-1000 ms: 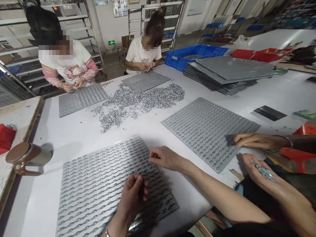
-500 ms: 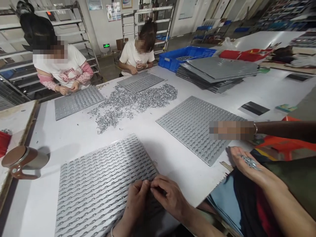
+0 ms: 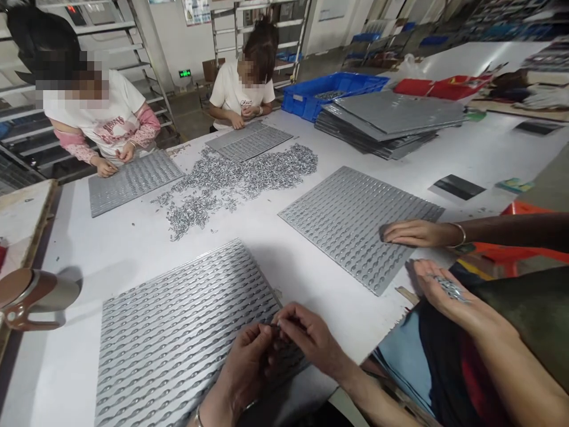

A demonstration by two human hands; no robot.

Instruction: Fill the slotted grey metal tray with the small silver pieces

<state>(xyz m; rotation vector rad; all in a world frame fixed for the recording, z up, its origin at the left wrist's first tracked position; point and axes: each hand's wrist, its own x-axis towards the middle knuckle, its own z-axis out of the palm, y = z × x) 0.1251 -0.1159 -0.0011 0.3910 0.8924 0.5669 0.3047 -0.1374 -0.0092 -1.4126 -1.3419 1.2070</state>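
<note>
Over the lower right edge of a grey ridged sheet (image 3: pixel 178 332), my left hand (image 3: pixel 249 362) and my right hand (image 3: pixel 309 338) meet at the fingertips. Both are closed in a pinch, and a small dark metal piece (image 3: pixel 274 325) shows between them. The left hand's curled fingers partly hide their inner side. Rows of oval bumps run across the sheet, which lies on the white table (image 3: pixel 240 216). Beyond it spreads a pile of small oval silver pieces (image 3: pixel 253 172).
At right, a co-worker's hand (image 3: pixel 411 232) rests on another ridged sheet (image 3: pixel 351 219); their other palm (image 3: pixel 444 290) holds silver pieces. Two people work across the table. A blue crate (image 3: pixel 306 107), stacked sheets (image 3: pixel 395 121) and a brown-lidded mug (image 3: pixel 53 290) stand around.
My hands have lifted slightly off the sheet's edge, still pinched together, and the small dark piece shows more. The co-worker's hand at right stays on its sheet.
</note>
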